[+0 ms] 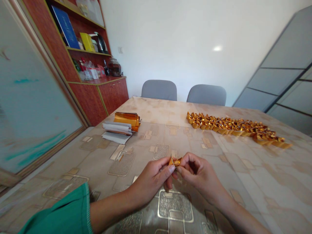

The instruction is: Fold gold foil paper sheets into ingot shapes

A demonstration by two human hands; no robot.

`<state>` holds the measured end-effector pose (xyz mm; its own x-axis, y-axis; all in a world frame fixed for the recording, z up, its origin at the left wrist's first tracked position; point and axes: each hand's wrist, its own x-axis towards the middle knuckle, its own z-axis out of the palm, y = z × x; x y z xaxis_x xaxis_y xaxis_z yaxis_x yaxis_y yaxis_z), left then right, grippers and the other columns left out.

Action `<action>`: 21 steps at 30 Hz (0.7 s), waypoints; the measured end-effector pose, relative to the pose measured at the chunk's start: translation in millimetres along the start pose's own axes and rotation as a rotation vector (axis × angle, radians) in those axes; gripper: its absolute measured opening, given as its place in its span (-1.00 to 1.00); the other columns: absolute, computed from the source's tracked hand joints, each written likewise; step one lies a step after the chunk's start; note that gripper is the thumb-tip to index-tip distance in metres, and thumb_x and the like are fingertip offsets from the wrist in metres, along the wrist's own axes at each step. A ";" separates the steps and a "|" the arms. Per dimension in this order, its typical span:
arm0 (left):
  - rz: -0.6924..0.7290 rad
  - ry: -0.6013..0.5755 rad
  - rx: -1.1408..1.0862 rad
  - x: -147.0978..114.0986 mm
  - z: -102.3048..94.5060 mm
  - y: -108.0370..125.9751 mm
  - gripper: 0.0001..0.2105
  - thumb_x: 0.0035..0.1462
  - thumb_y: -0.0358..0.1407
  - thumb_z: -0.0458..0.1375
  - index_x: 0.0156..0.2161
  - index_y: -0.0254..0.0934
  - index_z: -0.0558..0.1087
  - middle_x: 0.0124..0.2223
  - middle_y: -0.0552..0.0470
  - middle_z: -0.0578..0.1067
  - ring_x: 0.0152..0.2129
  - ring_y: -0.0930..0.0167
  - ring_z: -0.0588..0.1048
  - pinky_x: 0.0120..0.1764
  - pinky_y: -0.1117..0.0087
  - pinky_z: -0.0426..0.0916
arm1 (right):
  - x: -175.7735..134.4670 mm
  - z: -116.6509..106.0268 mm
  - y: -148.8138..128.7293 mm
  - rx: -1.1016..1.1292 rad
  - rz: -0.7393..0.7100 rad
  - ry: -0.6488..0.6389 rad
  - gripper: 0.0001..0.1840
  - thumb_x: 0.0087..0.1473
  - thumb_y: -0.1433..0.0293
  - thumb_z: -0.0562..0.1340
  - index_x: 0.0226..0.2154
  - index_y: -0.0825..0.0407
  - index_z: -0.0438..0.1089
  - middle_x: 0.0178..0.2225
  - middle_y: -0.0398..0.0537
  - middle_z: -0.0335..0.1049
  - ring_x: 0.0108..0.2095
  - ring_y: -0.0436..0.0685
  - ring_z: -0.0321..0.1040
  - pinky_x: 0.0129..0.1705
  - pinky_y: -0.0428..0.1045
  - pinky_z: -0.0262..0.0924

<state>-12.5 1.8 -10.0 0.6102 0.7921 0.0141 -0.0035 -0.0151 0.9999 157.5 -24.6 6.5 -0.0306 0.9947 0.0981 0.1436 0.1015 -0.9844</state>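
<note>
Just above the table, both my hands pinch one small folded gold foil paper ingot [175, 162]. My left hand [158, 172] grips its left end between thumb and fingers, the thumb lying along the near side. At the right end, my right hand [197, 167] has thumb and forefinger closed on it. Farther back on the right lie rows of finished-looking gold paper ingots [224, 125], packed closely together. A stack of gold foil sheets [126, 120] sits back left, curled, with white-backed sheets [117, 131] in front of it.
A patterned plastic cover lies over the table [151, 107]. Two grey chairs [159, 90] [206, 95] stand at its far edge. Behind on the left is a red-brown cabinet [113, 94] holding a kettle, bottles and a jar. A sliding door panel [34, 97] borders the left side.
</note>
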 end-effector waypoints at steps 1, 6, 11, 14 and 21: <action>-0.003 -0.003 -0.007 -0.1 0.2 -0.3 -0.66 0.30 -0.06 0.04 -0.21 -0.35 0.40 -0.43 0.08 0.38 -0.51 0.45 0.38 -0.42 0.45 0.28 | 0.1 0.4 0.1 -0.016 0.007 0.008 -0.76 -0.08 0.29 0.31 -0.59 -0.01 0.24 -0.65 -0.26 0.16 -0.60 -0.05 -0.02 -0.60 -0.12 -0.13; -0.005 0.004 0.009 0.0 0.5 -1.1 -0.67 0.29 -0.07 0.05 -0.24 -0.34 0.40 -0.44 0.08 0.40 -0.51 0.45 0.39 -0.41 0.45 0.28 | 0.4 0.5 1.8 -0.077 0.000 0.022 -0.76 -0.06 0.28 0.29 -0.58 -0.01 0.24 -0.66 -0.28 0.12 -0.61 -0.06 -0.08 -0.60 -0.12 -0.18; -0.012 -0.005 0.030 0.6 0.7 0.7 -0.66 0.31 -0.07 0.02 -0.24 -0.35 0.40 -0.49 0.10 0.39 -0.54 0.44 0.40 -0.42 0.45 0.29 | 0.3 -1.4 5.1 -0.175 -0.042 0.052 -0.78 -0.05 0.34 0.31 -0.59 0.01 0.27 -0.68 -0.29 0.12 -0.62 -0.06 -0.06 -0.59 -0.11 -0.19; -0.017 -0.004 0.011 0.7 0.8 1.7 -0.66 0.31 -0.07 0.01 -0.23 -0.35 0.40 -0.49 0.09 0.40 -0.54 0.44 0.41 -0.41 0.45 0.30 | -0.1 -2.0 5.6 -0.165 -0.056 0.055 -0.77 -0.02 0.35 0.33 -0.57 0.01 0.29 -0.67 -0.27 0.15 -0.61 -0.06 -0.02 -0.58 -0.11 -0.16; -0.019 0.002 -0.095 1.9 0.1 2.3 -0.62 0.26 -0.01 0.07 -0.23 -0.36 0.42 -0.51 0.07 0.42 -0.57 0.43 0.41 -0.43 0.43 0.33 | -2.7 -7.0 -0.2 0.012 -0.129 -0.124 -0.73 0.16 0.21 0.27 -0.46 0.03 0.36 -0.55 -0.18 0.32 -0.53 -0.02 0.15 -0.48 -0.09 0.02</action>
<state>-11.3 3.2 -7.7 0.6090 0.7932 -0.0049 -0.0671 0.0576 0.9961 164.5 -27.3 7.4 -0.1698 0.9638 0.2054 0.1184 0.2269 -0.9667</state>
